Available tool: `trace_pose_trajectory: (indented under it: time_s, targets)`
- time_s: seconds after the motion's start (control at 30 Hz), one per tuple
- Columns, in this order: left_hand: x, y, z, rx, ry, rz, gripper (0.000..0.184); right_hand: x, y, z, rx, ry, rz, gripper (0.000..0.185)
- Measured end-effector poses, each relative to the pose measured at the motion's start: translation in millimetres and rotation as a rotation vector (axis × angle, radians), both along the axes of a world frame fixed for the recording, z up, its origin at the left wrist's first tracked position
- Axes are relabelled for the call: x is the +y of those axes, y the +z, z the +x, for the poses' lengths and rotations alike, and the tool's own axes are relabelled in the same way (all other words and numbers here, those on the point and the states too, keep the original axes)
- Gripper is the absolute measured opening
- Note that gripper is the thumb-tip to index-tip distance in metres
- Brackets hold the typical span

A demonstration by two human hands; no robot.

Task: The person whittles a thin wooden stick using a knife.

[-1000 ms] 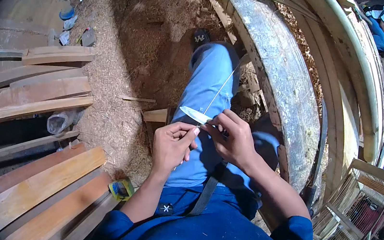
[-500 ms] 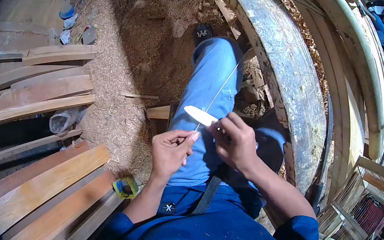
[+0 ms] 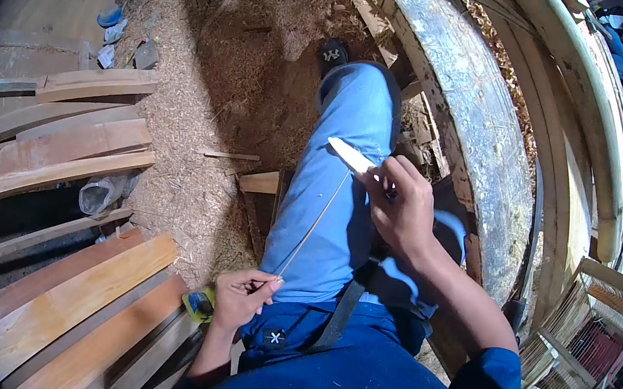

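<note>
In my right hand (image 3: 404, 207) is a knife (image 3: 349, 155), held in closed fingers. Its bright pointed blade aims up and left above my knee; the handle is mostly hidden in the grip. Lower down, near my waist, my left hand (image 3: 243, 296) pinches one end of a thin, light-brown strip (image 3: 309, 234), perhaps cane or wood. From those fingers the strip runs up over my blue trouser leg (image 3: 326, 204) to the blade's underside. Whether its far end passes beyond the blade I cannot tell.
Curved wooden boards (image 3: 71, 171) and straight planks (image 3: 77, 297) lie at the left. A large curved, stained wooden piece (image 3: 474, 98) arches along the right. Shavings cover the floor (image 3: 181, 169). A slatted wooden frame (image 3: 582, 348) stands lower right; another person (image 3: 621, 50) is at the far upper right.
My left hand has drawn down and left towards my waist with the strip, while the knife in my right hand has moved up and right. More of the strip shows between them.
</note>
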State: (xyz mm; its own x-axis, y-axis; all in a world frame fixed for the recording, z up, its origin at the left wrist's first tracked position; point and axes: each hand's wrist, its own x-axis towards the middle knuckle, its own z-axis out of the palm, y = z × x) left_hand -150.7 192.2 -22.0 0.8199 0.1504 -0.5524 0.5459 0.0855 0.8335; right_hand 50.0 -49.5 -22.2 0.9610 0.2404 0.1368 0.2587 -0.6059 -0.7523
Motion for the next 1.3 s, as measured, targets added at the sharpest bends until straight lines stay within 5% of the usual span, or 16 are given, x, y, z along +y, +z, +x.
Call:
trace_pose_trajectory:
  time_s: [0.57, 1.07, 1.3]
  targets:
    - [-65.0, 13.6, 135.4, -0.027, 0.030, -0.027, 0.013, 1.9, 18.4, -20.4, 0.116, 0.216, 0.079, 0.018]
    - [-49.0, 7.8, 93.7, 0.016, 0.110, -0.066, 0.014, 4.6, 5.0, -31.4, 0.058, 0.260, 0.027, 0.019]
    - [-31.3, 9.9, 40.3, 0.030, 0.085, -0.071, 0.014, 5.8, 1.6, -13.9, -0.003, 0.048, 0.070, 0.022]
